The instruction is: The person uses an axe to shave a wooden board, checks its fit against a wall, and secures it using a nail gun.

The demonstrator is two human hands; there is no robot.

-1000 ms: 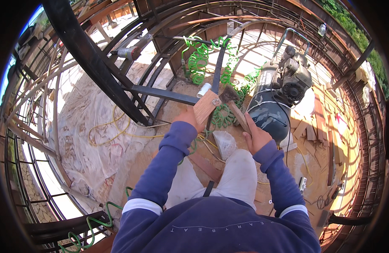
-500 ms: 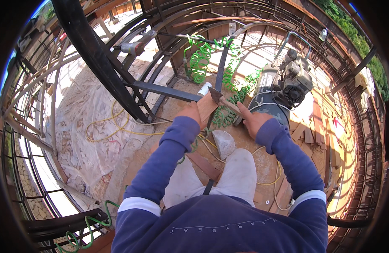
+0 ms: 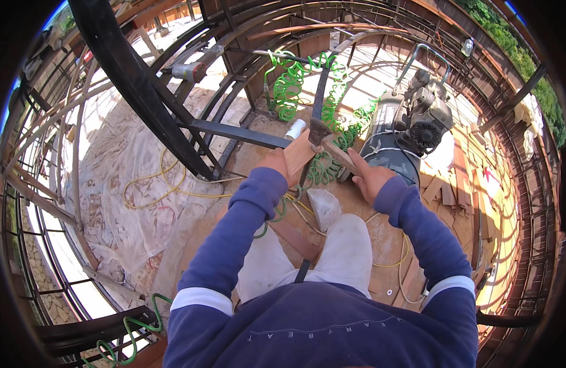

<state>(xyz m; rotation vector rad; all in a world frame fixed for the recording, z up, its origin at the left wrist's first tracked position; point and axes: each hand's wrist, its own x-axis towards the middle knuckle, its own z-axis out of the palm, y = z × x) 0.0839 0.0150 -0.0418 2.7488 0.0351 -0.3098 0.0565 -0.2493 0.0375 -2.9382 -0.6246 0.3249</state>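
Left hand [image 3: 274, 164] on wood block [image 3: 300, 154], dark bar [image 3: 240, 133] behind, green hose [image 3: 286, 95], compressor [image 3: 429, 116]

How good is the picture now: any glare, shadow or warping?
Head view: the floor beside the compressor burns out to white; head view: shadows stripe the wood boards at right; head view: fisheye bends edges toward the dark rim; head view: left hand and right hand show clearly, without obvious blur.

Right hand [image 3: 370, 178] shifted farther forward, tool head [image 3: 319, 129] turned
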